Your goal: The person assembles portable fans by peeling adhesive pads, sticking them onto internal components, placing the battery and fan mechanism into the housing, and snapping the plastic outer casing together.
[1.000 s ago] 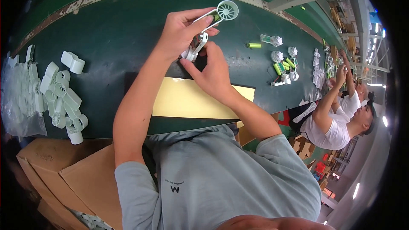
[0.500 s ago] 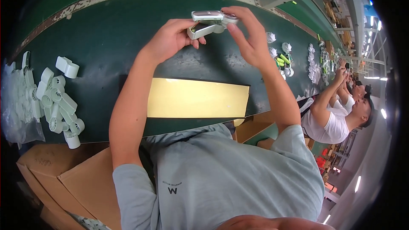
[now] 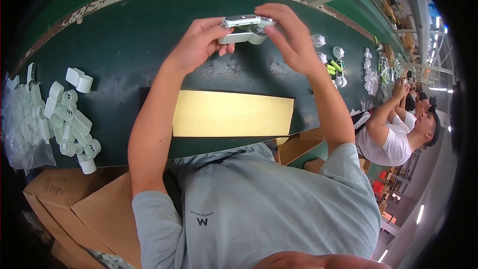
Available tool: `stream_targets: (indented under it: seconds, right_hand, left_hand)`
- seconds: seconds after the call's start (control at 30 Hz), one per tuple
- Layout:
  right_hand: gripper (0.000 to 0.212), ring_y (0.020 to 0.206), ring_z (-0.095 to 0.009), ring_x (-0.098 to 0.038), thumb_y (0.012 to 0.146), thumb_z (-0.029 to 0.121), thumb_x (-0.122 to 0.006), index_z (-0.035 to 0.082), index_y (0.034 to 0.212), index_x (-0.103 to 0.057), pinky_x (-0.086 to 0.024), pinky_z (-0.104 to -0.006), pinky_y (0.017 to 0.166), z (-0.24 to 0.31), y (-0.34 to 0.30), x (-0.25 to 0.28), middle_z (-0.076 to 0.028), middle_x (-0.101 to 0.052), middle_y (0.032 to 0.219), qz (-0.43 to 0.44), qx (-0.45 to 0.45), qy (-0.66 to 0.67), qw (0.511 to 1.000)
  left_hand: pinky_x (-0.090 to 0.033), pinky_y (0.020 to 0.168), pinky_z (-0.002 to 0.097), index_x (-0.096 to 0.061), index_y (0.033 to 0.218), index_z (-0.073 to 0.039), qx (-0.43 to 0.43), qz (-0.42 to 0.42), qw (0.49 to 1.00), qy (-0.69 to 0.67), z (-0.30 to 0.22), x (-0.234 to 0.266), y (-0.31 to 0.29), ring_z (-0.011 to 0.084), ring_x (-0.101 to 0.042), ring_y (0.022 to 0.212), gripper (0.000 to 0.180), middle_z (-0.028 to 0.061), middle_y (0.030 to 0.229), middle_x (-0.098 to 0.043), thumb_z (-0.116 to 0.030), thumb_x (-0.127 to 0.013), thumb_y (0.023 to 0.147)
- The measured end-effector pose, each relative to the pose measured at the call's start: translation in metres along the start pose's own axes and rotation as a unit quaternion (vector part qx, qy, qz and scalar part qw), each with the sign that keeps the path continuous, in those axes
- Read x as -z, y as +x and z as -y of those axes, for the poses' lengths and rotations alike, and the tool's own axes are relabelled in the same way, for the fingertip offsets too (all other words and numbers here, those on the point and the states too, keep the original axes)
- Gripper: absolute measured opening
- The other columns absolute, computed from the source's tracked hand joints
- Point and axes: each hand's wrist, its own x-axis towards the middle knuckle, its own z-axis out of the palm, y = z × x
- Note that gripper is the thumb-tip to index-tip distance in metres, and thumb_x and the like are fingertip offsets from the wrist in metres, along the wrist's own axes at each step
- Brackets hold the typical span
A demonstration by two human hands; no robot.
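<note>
Bag (image 3: 25,134) of clear plastic at far left; pale housings (image 3: 79,121) heaped against it on the green bench (image 3: 129,45). Left hand (image 3: 198,46) clamped on the left end of a two-part device, thumb at the gap between upper part (image 3: 241,20) and lower shell (image 3: 236,38). Device sits between both hands, beyond the yellow sheet (image 3: 231,114). Judged light, stiff, smooth enough to slip; thin rims probably fragile. Best hold: long outer walls and rounded end, not the open edges. Right hand (image 3: 291,40) pinches that rounded end. White finned parts (image 3: 318,40) and green cells (image 3: 335,65) lie farther right.
</note>
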Motion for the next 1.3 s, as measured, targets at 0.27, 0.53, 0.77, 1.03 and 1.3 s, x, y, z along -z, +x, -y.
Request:
stream_targets:
  seconds: [0.27,0.53,0.77,1.03,1.3]
  right_hand:
    - [0.033,0.106,-0.030,-0.064,0.094,0.005,-0.061,0.007,0.127,-0.066,-0.052,-0.0376,0.089,0.001,-0.004,-0.003,-0.014,-0.061,0.124,-0.016,0.040,-0.075,0.996]
    - [0.034,0.104,-0.029,-0.065,0.093,0.002,-0.061,0.006,0.126,-0.067,-0.053,-0.0367,0.088,0.006,-0.006,-0.001,-0.014,-0.060,0.123,-0.004,0.026,-0.068,0.997]
    - [0.035,0.100,-0.029,-0.067,0.091,0.000,-0.063,0.006,0.126,-0.067,-0.055,-0.0361,0.085,0.009,-0.008,-0.004,-0.015,-0.061,0.121,-0.029,0.030,-0.076,0.996]
    - [0.035,0.101,-0.031,-0.068,0.090,0.000,-0.065,0.005,0.125,-0.069,-0.056,-0.0377,0.089,0.007,-0.008,-0.006,-0.017,-0.061,0.119,-0.039,0.037,-0.074,0.996]
    - [0.040,0.101,-0.031,-0.067,0.086,0.001,-0.069,0.009,0.125,-0.071,-0.056,-0.0387,0.089,0.009,-0.011,-0.015,-0.017,-0.062,0.118,-0.078,0.019,-0.093,0.992]
  left_hand:
    - [-0.049,0.067,0.0267,-0.065,0.110,0.006,-0.001,0.000,0.995,-0.098,0.001,0.003,0.000,0.0141,-0.058,0.069,0.024,0.0149,0.082,-0.066,-0.014,-0.056,0.099]
    - [-0.049,0.064,0.0221,-0.069,0.115,0.001,-0.028,-0.009,0.996,0.086,-0.001,-0.006,-0.001,0.0083,-0.060,0.070,0.027,0.0054,0.085,-0.068,-0.013,-0.073,0.092]
    - [-0.049,0.060,0.0235,-0.065,0.122,0.002,-0.032,-0.025,0.984,0.173,-0.004,-0.011,-0.002,0.0095,-0.059,0.067,0.030,0.0048,0.078,-0.065,-0.017,-0.068,0.098]
    - [-0.051,0.059,0.0236,-0.066,0.116,0.002,-0.049,-0.014,0.990,0.131,-0.003,-0.013,-0.001,0.0105,-0.063,0.068,0.028,0.0060,0.081,-0.067,-0.019,-0.069,0.098]
    - [-0.054,0.068,0.0261,-0.064,0.115,0.005,-0.036,-0.009,0.999,0.030,0.001,-0.003,0.001,0.0148,-0.066,0.075,0.025,0.0114,0.087,-0.068,-0.013,-0.064,0.098]
